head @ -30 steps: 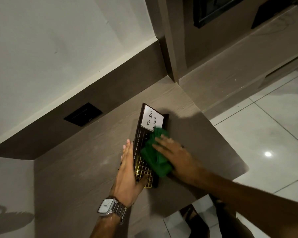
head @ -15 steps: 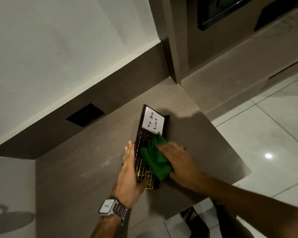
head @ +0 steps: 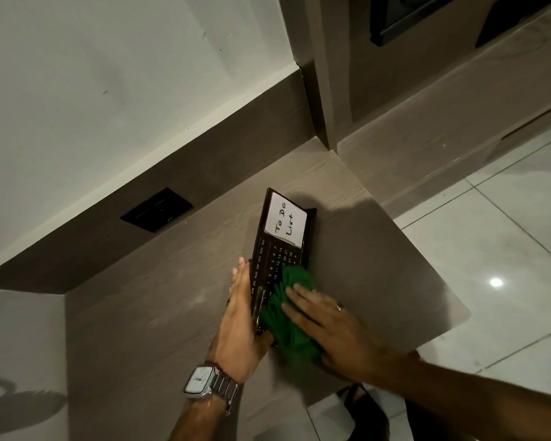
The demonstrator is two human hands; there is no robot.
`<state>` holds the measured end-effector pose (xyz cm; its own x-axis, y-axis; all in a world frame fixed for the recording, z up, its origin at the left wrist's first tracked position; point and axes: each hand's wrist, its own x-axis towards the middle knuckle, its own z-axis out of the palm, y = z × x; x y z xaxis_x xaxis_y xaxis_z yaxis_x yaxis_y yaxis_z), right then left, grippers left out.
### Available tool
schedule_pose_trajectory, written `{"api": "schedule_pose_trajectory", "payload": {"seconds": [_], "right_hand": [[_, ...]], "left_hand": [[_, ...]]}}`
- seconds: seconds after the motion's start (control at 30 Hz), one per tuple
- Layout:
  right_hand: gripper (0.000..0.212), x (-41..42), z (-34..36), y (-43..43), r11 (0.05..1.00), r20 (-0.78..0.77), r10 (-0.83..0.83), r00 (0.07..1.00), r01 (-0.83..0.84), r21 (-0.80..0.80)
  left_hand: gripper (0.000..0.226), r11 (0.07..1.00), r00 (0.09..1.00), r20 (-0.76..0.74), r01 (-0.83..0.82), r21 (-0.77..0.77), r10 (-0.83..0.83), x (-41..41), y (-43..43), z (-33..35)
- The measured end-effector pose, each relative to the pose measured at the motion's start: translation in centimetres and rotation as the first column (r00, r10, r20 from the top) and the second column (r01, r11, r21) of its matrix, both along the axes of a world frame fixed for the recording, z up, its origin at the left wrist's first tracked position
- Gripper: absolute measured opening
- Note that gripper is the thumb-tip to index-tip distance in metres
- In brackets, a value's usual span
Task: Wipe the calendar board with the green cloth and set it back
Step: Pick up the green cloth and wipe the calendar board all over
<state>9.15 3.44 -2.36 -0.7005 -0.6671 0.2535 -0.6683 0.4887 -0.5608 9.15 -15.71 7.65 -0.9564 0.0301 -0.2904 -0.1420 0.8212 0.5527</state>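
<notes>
The dark calendar board (head: 275, 253) lies flat on the brown desk (head: 159, 313), with a white "To Do List" note at its far end and month and date marks below. My left hand (head: 240, 319) grips its left edge and near corner, thumb under the cloth side. The bunched green cloth (head: 288, 313) covers the board's near half. My right hand (head: 328, 329) presses flat on the cloth, fingers spread and pointing left. The board's near end is hidden under cloth and hands.
A black socket plate (head: 156, 210) sits in the dark backsplash to the left. The desk's right edge drops to a glossy white tiled floor (head: 490, 265). A brown pillar and a lower ledge (head: 427, 128) stand behind. A dark bag (head: 363, 415) shows below the desk.
The cloth and my right hand have slid toward me, down to the board's near half, uncovering the date marks below the note. My left hand has stayed on the board's edge.
</notes>
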Motion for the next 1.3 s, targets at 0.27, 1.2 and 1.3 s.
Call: {"api": "schedule_pose_trajectory", "payload": {"seconds": [0.27, 1.2, 1.3], "right_hand": [[0.08, -11.2, 1.0, 2.1, 0.904, 0.236, -0.347, 0.908, 0.391, -0.174], [0.061, 2.0, 1.5, -0.2, 0.955, 0.442, -0.151, 0.884, 0.247, -0.167], [0.046, 1.0, 1.5, 0.5, 0.945, 0.598, -0.088, 0.797, 0.257, -0.204]], "left_hand": [[0.121, 1.0, 0.999, -0.038, -0.005, -0.027, 0.004, 0.1, -0.2, -0.5], [0.105, 1.0, 0.99, -0.14, -0.012, 0.028, 0.016, 0.3, -0.7, -1.7], [0.094, 0.999, 0.99, -0.143, 0.015, 0.033, -0.01, 0.3, -0.4, -1.0]]}}
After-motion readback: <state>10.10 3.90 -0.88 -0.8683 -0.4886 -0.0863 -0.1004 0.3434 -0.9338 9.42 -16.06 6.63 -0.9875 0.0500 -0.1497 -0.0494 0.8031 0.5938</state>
